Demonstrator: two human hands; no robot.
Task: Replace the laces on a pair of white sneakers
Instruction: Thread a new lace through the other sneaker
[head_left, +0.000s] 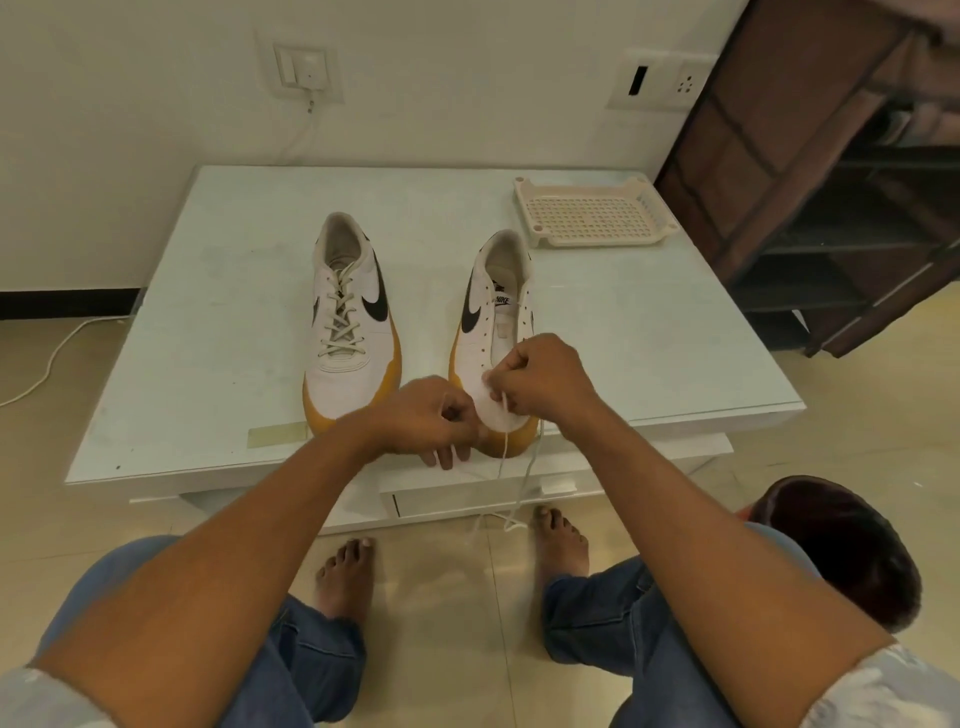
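Two white sneakers with black swooshes and yellow soles stand on a white table (208, 312), toes toward me. The left sneaker (350, 322) is laced with a cream lace. The right sneaker (493, 332) has bare eyelets along its upper part. Over its toe, my right hand (543, 374) pinches a white lace (522, 488) near the lowest eyelets. My left hand (428, 415) sits beside the toe with curled fingers holding a stretch of the same lace. The lace's loose ends hang over the table's front edge down toward the floor.
A cream perforated plastic tray (592, 213) sits at the table's back right. A strip of tape (278, 434) lies near the front edge. A dark shelf rack (831, 182) stands to the right. My bare feet rest on the tiled floor below, and a dark round object (841, 551) is by my right knee.
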